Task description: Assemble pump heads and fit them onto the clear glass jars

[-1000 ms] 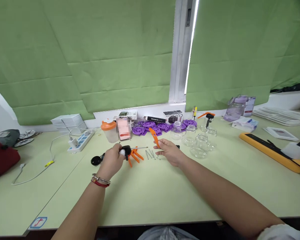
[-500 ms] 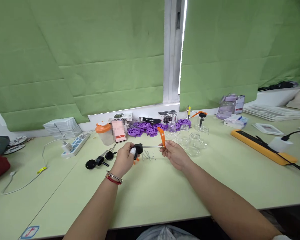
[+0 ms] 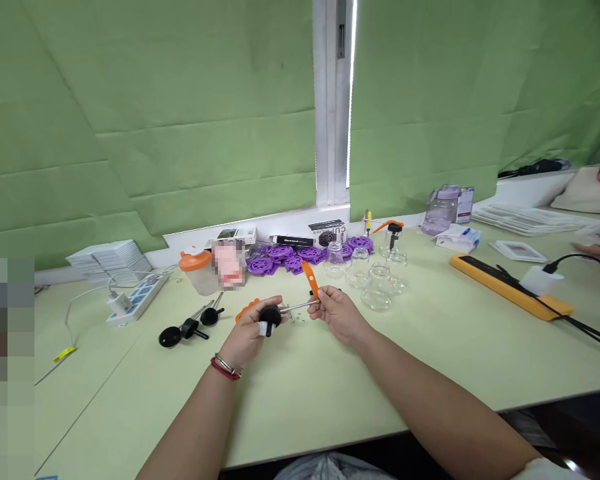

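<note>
My left hand (image 3: 240, 345) is closed round a black round cap (image 3: 270, 315) with a short stub. A thin metal rod (image 3: 300, 307) runs from the cap to my right hand (image 3: 341, 316), whose fingers pinch the lower end of an orange crank arm (image 3: 310, 279). Arm and rod meet at my right fingertips, which hide how they join. Beyond my left fingers lie orange parts (image 3: 247, 309), partly covered. Small screws (image 3: 291, 316) rest on the table beneath the rod. Similar black caps with metal rods (image 3: 190, 327) lie left of my left hand.
Clear glass jars (image 3: 379, 277) stand right of centre, with purple wheel-shaped pieces (image 3: 295, 259) behind. An orange-lidded container (image 3: 196, 263) and a white power strip (image 3: 137, 303) are at left. An orange power strip (image 3: 510, 287) lies at right; another person's hand (image 3: 597, 253) is at the far right.
The view has swung right. My left hand has turned the cap so its round face shows more, and the rod now slants. The orange arm leans further left. Another person's hand has appeared.
</note>
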A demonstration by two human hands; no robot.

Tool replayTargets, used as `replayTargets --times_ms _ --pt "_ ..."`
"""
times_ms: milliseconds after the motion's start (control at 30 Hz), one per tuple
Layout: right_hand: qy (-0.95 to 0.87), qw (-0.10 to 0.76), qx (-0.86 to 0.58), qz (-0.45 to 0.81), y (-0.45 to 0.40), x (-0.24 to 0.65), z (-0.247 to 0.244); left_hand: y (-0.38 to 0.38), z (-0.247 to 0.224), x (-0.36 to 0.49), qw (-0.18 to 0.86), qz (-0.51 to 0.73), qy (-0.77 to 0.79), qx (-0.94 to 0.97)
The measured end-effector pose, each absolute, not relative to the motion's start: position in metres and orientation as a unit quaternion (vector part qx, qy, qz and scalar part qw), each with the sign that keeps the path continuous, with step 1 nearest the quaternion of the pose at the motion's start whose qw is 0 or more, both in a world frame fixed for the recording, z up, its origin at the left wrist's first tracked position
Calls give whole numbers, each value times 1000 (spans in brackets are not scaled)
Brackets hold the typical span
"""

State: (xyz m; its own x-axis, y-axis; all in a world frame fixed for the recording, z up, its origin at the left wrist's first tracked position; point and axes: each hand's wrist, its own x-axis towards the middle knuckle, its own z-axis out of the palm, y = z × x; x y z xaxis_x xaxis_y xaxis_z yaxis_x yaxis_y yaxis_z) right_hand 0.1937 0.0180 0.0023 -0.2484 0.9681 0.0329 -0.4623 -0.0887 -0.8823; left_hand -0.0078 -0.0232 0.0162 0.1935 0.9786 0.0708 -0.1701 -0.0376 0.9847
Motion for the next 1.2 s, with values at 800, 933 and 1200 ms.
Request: replayTargets --times_ms 800,933,1200 --pt "-462 528 -327 633 26 197 -9 -27 13 -2 677 440 393 439" --pt "-463 517 -310 650 23 200 -4 -20 8 -1 596 489 448 452" --pt "-467 491 -298 673 28 209 -10 -21 13 -5 557 535 406 489"
